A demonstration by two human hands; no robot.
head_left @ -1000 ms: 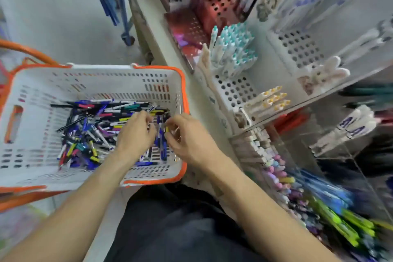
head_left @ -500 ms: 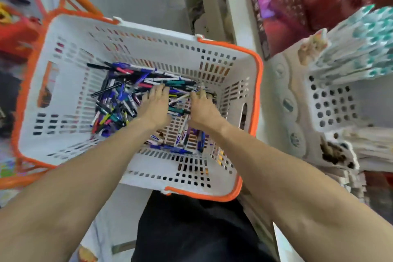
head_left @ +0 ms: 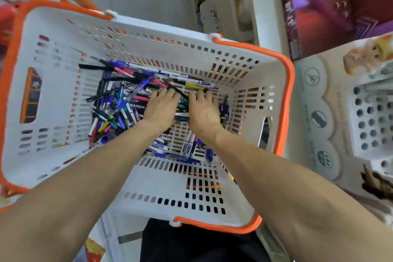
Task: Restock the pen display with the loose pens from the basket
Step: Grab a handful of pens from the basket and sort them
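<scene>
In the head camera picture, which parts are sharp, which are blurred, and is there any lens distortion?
Head view: the pens and both hands, left hand and right hand, are fairly sharp; the red display at upper right and the left edge are blurred; wide-angle distortion bows the basket rim and enlarges the forearms.

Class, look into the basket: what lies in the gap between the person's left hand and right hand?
In the head view, a few loose pens, teal and dark ones, lie on the basket floor between the left hand and the right hand.
</scene>
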